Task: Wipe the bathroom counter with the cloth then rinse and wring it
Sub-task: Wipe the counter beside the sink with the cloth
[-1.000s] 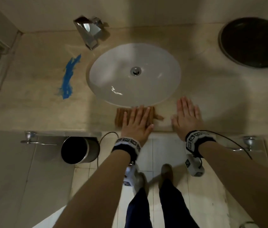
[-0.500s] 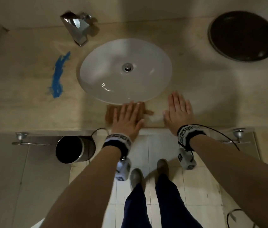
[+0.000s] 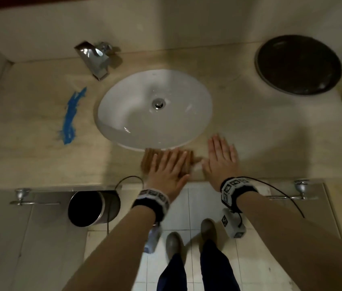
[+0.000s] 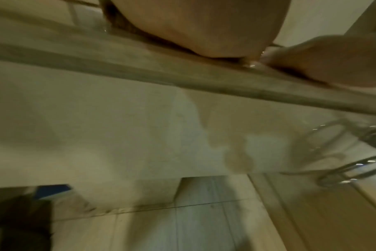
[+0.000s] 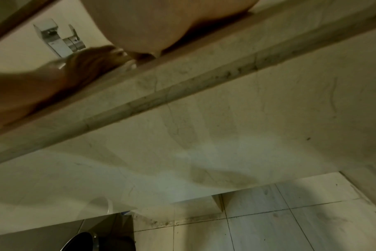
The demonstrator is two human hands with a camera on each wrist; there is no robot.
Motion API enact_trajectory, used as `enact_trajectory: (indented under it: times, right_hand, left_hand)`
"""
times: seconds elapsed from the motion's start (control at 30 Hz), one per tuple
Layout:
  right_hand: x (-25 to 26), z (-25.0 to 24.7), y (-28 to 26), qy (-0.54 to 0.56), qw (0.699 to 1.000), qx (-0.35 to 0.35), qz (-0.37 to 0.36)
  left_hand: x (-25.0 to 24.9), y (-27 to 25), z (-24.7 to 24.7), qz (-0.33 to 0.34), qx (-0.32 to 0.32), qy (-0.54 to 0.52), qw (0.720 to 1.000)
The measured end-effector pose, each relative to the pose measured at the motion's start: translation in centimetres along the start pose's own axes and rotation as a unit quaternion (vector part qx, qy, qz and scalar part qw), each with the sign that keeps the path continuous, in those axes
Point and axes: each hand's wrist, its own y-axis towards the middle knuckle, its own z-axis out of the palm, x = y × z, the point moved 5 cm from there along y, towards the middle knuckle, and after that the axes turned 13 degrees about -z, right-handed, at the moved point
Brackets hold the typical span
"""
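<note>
A folded brown cloth (image 3: 147,159) lies on the beige counter (image 3: 29,156) just in front of the white basin (image 3: 155,108). My left hand (image 3: 169,164) lies flat on the cloth with straight fingers, covering most of it. My right hand (image 3: 221,156) rests flat on the bare counter just to the right of the cloth, fingers straight. A smear of blue (image 3: 71,116) marks the counter left of the basin. The chrome tap (image 3: 94,59) stands behind the basin at the left. Both wrist views show only the heels of the hands on the counter's front edge (image 5: 182,88).
A dark round dish (image 3: 298,64) sits at the back right of the counter. Under the counter stand a metal bin (image 3: 92,208) and towel rails (image 3: 33,201). My shoes (image 3: 174,244) stand on the tiled floor.
Both hands stay flat in the same places, the left on the cloth and the right on the counter. Only the head view has shifted a little.
</note>
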Motion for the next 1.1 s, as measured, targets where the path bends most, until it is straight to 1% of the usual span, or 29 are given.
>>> enact_trajectory:
  times: [0.07, 0.1, 0.13, 0.17, 0.23, 0.3, 0.33, 0.37, 0.43, 0.5, 0.53, 0.6, 0.63, 0.67, 0.7, 0.77, 0.8, 0.83, 0.9, 0.93, 1.03, 1.07, 1.1]
  right_hand:
    - [0.1, -0.1, 0.0, 0.012, 1.0, 0.004, -0.005]
    - [0.1, -0.2, -0.1, 0.023, 1.0, 0.012, -0.006]
    - [0.0, -0.3, -0.1, 0.038, 0.999, 0.015, -0.009]
    - [-0.1, -0.7, 0.0, 0.06, 0.998, 0.012, -0.015]
    - [-0.5, -1.8, -0.1, 0.149, 0.988, -0.006, -0.035]
    - [-2.0, -3.4, -0.4, 0.252, 0.965, -0.067, -0.03]
    - [-3.0, -4.1, -0.7, 0.275, 0.956, -0.105, -0.023]
    - [-4.1, -4.7, -1.0, 0.28, 0.951, -0.13, -0.019]
    - [-5.9, -5.0, -1.2, 0.285, 0.947, -0.145, -0.025]
    - [-7.3, -5.0, -1.2, 0.289, 0.944, -0.155, -0.034]
    - [-7.9, -5.0, -1.3, 0.283, 0.945, -0.162, -0.037]
    - [-8.5, -4.9, -1.4, 0.251, 0.953, -0.159, -0.049]
    - [-8.4, -4.7, -1.5, 0.234, 0.96, -0.138, -0.064]
    - [-7.8, -4.3, -1.6, 0.204, 0.97, -0.101, -0.089]
    - [-7.0, -3.7, -1.6, 0.159, 0.978, -0.058, -0.118]
    - [-5.1, -2.9, -1.6, 0.077, 0.983, -0.004, -0.167]
    - [-4.4, -2.6, -1.4, 0.05, 0.984, 0.006, -0.173]
    - [-4.2, -2.4, -0.9, 0.038, 0.985, 0.014, -0.17]
    - [-4.7, -2.8, 0.4, 0.013, 0.988, -0.009, -0.156]
    - [-5.6, -3.0, 1.1, 0.015, 0.991, -0.024, -0.133]
    - [-7.0, -3.6, 2.6, 0.026, 0.999, -0.022, -0.001]
    - [-6.3, -3.8, 2.6, 0.036, 0.999, -0.019, 0.015]
    - [-5.2, -3.8, 2.3, 0.044, 0.999, -0.018, 0.0]
  left_hand:
    - [4.0, -0.6, 0.2, -0.027, -0.009, -0.006, 1.0]
    - [4.9, -0.9, 0.3, -0.04, -0.015, -0.009, 0.999]
    - [4.8, -1.0, 0.4, -0.048, -0.02, -0.012, 0.999]
    - [3.7, -1.0, 0.5, -0.047, -0.024, -0.015, 0.998]
    - [-0.6, -0.9, 0.7, -0.021, -0.029, -0.024, 0.999]
    - [-6.2, -0.1, 0.8, 0.015, -0.023, -0.022, 0.999]
    - [-8.8, 0.6, 0.5, 0.022, -0.022, -0.03, 0.999]
    - [-11.1, 1.6, 0.0, 0.024, -0.027, -0.039, 0.999]
    - [-14.8, 3.5, -0.7, 0.038, -0.01, -0.015, 0.999]
    - [-17.1, 4.8, -1.3, 0.059, 0.021, 0.025, 0.998]
    - [-17.7, 5.0, -1.9, 0.064, 0.029, 0.021, 0.997]
    - [-17.3, 4.5, -3.1, 0.057, 0.012, -0.047, 0.997]
    - [-16.2, 3.9, -3.6, 0.042, -0.012, -0.084, 0.996]
    - [-14.7, 3.2, -3.7, 0.023, -0.032, -0.1, 0.994]
    - [-12.9, 2.4, -3.4, 0.004, -0.035, -0.096, 0.995]
    - [-9.5, 0.8, -2.3, -0.017, -0.011, -0.076, 0.997]
    - [-8.1, 0.3, -1.8, -0.018, 0.008, -0.065, 0.998]
    - [-7.2, -0.1, -1.5, -0.017, 0.025, -0.052, 0.998]
    - [-6.0, -0.4, -1.1, -0.022, 0.041, -0.034, 0.998]
    - [-5.6, -0.3, -1.3, -0.031, 0.04, -0.036, 0.998]
    - [-4.9, -0.2, -1.7, -0.069, 0.021, -0.048, 0.996]
    - [-5.0, -0.1, -1.8, -0.072, 0.02, -0.05, 0.996]
    - [-5.2, 0.1, -1.9, -0.066, 0.019, -0.049, 0.996]
